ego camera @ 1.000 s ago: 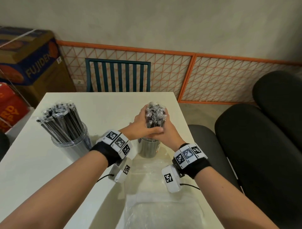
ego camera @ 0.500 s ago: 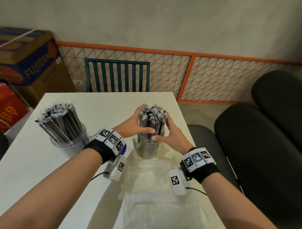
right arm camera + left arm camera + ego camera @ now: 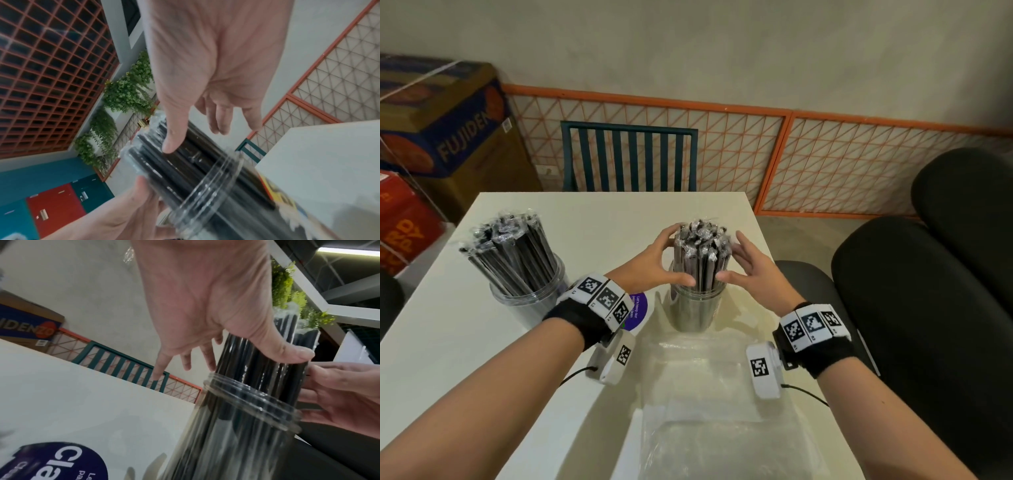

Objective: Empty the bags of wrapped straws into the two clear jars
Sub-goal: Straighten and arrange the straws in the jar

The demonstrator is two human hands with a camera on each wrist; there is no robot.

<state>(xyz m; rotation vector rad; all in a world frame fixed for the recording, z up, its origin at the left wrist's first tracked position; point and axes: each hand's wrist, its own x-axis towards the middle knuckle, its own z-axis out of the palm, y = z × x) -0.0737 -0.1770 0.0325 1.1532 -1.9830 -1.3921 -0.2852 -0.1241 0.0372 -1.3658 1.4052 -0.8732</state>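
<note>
Two hands cupped around a bundle of wrapped straws standing in a clear jar.

A white table (image 3: 592, 219) carries two clear jars: the left jar (image 3: 527, 305), well apart from the hands, is packed with black straws (image 3: 510, 253) fanning to the left. Crumpled clear bags (image 3: 722, 411) lie at the near edge, just before the right jar (image 3: 697, 313), and a round purple sticker (image 3: 637, 310) shows beside the left wrist. A teal chair (image 3: 630, 157), cardboard boxes (image 3: 441, 120) and black seats (image 3: 928, 308) ring the table. The straw bundle (image 3: 702, 253) stands upright in the right jar. The left hand (image 3: 654, 263) and right hand (image 3: 753, 270) flank it with fingers spread and relaxed, thumbs touching the bundle just above the jar's rim, neither clasping it.
</note>
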